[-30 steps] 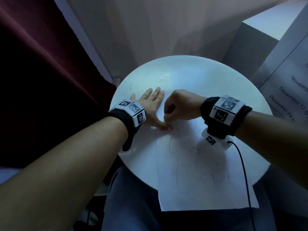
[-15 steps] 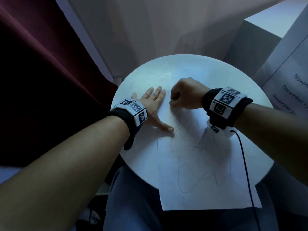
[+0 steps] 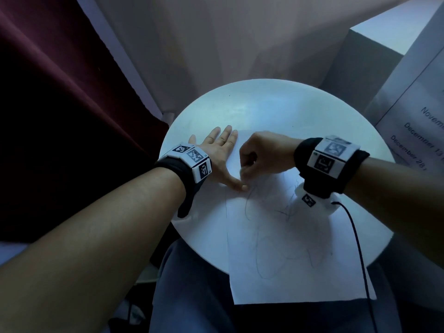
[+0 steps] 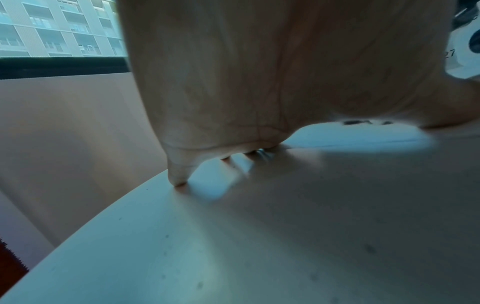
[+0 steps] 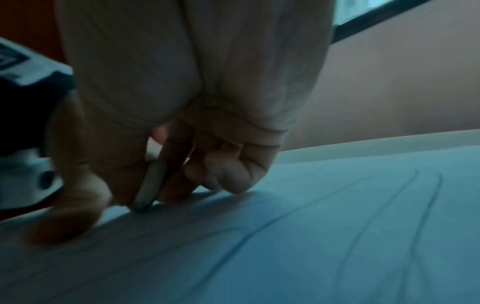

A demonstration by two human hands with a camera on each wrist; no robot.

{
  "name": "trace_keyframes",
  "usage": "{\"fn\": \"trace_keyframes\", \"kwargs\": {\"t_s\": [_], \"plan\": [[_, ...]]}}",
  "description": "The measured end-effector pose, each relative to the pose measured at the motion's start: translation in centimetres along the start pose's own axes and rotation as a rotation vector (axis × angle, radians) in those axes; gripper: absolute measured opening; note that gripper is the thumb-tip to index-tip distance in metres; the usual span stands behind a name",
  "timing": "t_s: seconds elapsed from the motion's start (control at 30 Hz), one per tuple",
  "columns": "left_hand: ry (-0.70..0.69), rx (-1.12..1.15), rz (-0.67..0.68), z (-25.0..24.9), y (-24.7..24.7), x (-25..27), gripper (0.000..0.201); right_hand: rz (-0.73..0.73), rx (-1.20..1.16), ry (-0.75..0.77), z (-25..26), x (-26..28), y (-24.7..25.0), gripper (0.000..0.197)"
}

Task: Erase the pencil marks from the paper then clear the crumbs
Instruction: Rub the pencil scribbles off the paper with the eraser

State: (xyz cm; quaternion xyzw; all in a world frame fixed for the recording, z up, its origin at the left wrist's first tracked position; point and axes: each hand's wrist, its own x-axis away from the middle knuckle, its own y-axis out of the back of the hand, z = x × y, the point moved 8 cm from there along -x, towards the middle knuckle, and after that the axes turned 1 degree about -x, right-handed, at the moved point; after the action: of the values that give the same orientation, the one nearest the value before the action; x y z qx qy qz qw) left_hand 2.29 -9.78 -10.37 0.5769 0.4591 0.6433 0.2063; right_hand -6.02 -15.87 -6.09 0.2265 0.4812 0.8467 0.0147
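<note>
A white sheet of paper [image 3: 288, 248] with looping pencil lines [image 3: 262, 258] lies on the round white table [image 3: 264, 106], its near end hanging over the table's front edge. My left hand [image 3: 221, 150] lies flat, fingers straight, on the paper's far left corner, thumb stretched onto the sheet. My right hand [image 3: 262, 157] is curled just right of it and pinches a small pale eraser [image 5: 150, 185] between thumb and fingers, its tip pressed on the paper [image 5: 311, 236] beside my left thumb [image 5: 78, 207].
A dark red curtain [image 3: 60, 104] hangs at the left. A grey box [image 3: 365, 61] and a printed sheet with dates [image 3: 413, 116] stand at the right, past the table's edge. A black cable [image 3: 358, 248] runs from my right wrist across the paper. My lap lies under the near edge.
My right hand with the eraser went to the paper's far edge and has come back toward my left thumb. The left hand has stayed pressed flat.
</note>
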Motion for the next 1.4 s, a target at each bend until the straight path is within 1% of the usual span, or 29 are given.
{"fn": "trace_keyframes", "kwargs": {"t_s": [0.03, 0.1, 0.13, 0.17, 0.2, 0.3, 0.33, 0.37, 0.47, 0.5, 0.53, 0.63, 0.67, 0.7, 0.8, 0.83, 0.9, 0.93, 0.97, 1.0, 1.03, 1.1, 1.13, 1.2, 1.23, 1.27, 1.3, 1.4], "plan": [[0.002, 0.002, 0.002, 0.0, 0.1, 0.1, 0.148, -0.062, 0.010, -0.012, -0.5, -0.5, 1.1, 0.012], [0.008, 0.009, 0.007, -0.1, 0.1, 0.1, 0.148, -0.233, -0.011, -0.072, -2.0, -1.2, 3.6, 0.010], [0.009, 0.010, 0.009, -0.1, 0.1, 0.2, 0.148, -0.277, -0.037, -0.097, -2.6, -1.3, 4.2, 0.009], [0.010, 0.006, 0.009, -0.1, 0.1, 0.1, 0.148, -0.279, -0.050, -0.100, -2.7, -1.2, 4.2, 0.009], [0.009, 0.002, 0.009, 0.0, 0.1, 0.1, 0.149, -0.233, -0.043, -0.077, -2.3, -1.1, 3.6, 0.009], [0.004, 0.003, 0.014, 0.0, 0.0, 0.0, 0.148, 0.016, 0.014, 0.001, -0.6, -0.2, 0.7, 0.012], [0.004, 0.003, 0.019, 0.0, 0.0, 0.1, 0.148, 0.051, 0.022, 0.003, -0.5, -0.2, 0.5, 0.013], [0.006, 0.006, 0.021, 0.0, 0.0, 0.1, 0.148, 0.028, 0.022, -0.007, -0.9, -0.5, 1.0, 0.012], [0.008, 0.014, 0.014, 0.0, 0.0, 0.0, 0.149, -0.192, -0.042, -0.072, -2.5, -1.4, 3.5, 0.011], [0.008, 0.015, 0.012, 0.0, 0.0, 0.0, 0.149, -0.219, -0.050, -0.072, -2.5, -1.3, 3.6, 0.011], [0.007, 0.013, 0.012, 0.1, 0.0, 0.0, 0.149, -0.195, -0.040, -0.054, -2.1, -1.2, 3.0, 0.012], [0.002, 0.006, 0.011, 0.1, 0.0, -0.1, 0.149, -0.003, 0.004, 0.009, -0.6, -0.4, 0.5, 0.010], [0.001, 0.009, 0.013, 0.1, 0.0, -0.1, 0.149, 0.014, -0.002, 0.006, -0.8, -0.4, 0.5, 0.010], [0.001, 0.012, 0.014, 0.0, 0.0, -0.1, 0.149, -0.014, -0.015, -0.007, -1.2, -0.7, 1.0, 0.010], [0.002, 0.017, 0.014, 0.0, 0.0, -0.1, 0.150, -0.183, -0.072, -0.056, -2.7, -1.4, 3.1, 0.015], [0.002, 0.017, 0.016, 0.0, 0.0, -0.1, 0.150, -0.183, -0.068, -0.052, -2.7, -1.4, 3.1, 0.017], [0.004, 0.017, 0.016, 0.0, 0.0, -0.1, 0.150, -0.076, -0.018, -0.017, -2.0, -1.0, 2.1, 0.018], [0.006, 0.015, 0.017, 0.0, 0.0, -0.1, 0.149, -0.009, -0.008, -0.006, -1.7, -0.7, 1.5, 0.015], [0.008, 0.010, 0.018, 0.0, 0.0, 0.0, 0.149, 0.027, -0.012, -0.001, -1.7, -0.4, 1.3, 0.012], [0.010, 0.003, 0.015, -0.1, 0.2, 0.1, 0.150, 0.009, -0.026, 0.004, -1.9, -0.4, 1.6, 0.009], [0.014, -0.011, 0.003, -0.3, 0.4, 0.1, 0.150, -0.060, -0.055, 0.001, -2.5, -0.5, 2.2, 0.010], [0.021, -0.068, -0.043, -0.9, 1.3, 0.4, 0.149, -0.256, -0.246, -0.080, -4.7, -0.9, 3.5, 0.012], [0.018, -0.097, -0.072, -1.3, 1.8, 0.6, 0.146, -0.323, -0.373, -0.133, -5.7, -0.9, 3.7, 0.012], [-0.011, -0.105, -0.135, -2.4, 2.5, 0.8, 0.135, -0.373, -0.572, -0.211, -6.9, -0.8, 3.4, 0.010], [-0.029, -0.086, -0.165, -2.8, 2.7, 0.8, 0.130, -0.378, -0.623, -0.234, -7.2, -0.8, 3.2, 0.010], [-0.040, -0.066, -0.184, -3.1, 2.7, 0.8, 0.126, -0.378, -0.637, -0.245, -7.2, -0.8, 3.2, 0.009], [-0.040, -0.052, -0.185, -3.2, 2.5, 0.8, 0.127, -0.379, -0.621, -0.252, -7.2, -0.9, 3.3, 0.009], [-0.011, -0.026, -0.135, -3.0, 1.5, 0.3, 0.136, -0.415, -0.464, -0.269, -7.1, -1.3, 3.8, 0.009]]}}
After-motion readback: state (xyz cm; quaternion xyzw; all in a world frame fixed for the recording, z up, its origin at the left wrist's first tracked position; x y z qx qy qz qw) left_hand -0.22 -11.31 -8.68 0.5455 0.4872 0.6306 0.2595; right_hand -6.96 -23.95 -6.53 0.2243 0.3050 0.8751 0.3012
